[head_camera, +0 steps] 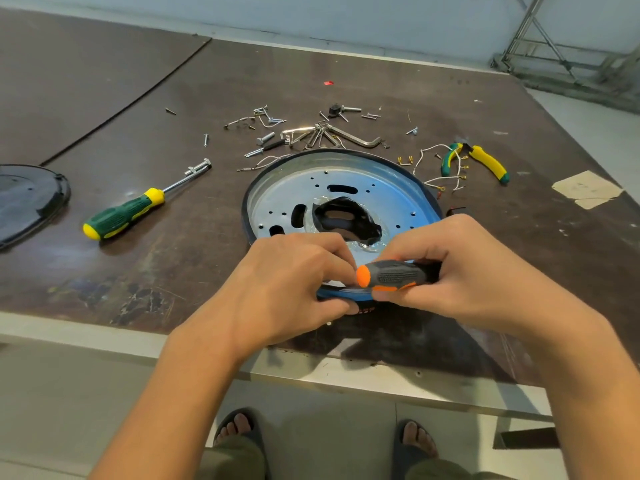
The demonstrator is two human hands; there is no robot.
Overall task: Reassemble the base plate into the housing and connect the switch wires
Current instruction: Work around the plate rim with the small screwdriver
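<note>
I am gripping the orange-and-grey screwdriver (391, 276) in my right hand (464, 271) over the near rim of the base plate (277, 197), while my left hand (294, 285) is pinching that rim beside the handle's orange end.

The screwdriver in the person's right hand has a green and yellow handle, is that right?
No. In the head view, the screwdriver in the right hand has a grey and orange handle; the green and yellow one lies on the table.

left of my view: green-yellow screwdriver (124, 216) | far left edge: black cover (27, 199) | upper centre: hex keys (360, 139), loose screws (265, 137) | right: pliers (490, 162), cardboard scrap (585, 188)
</note>
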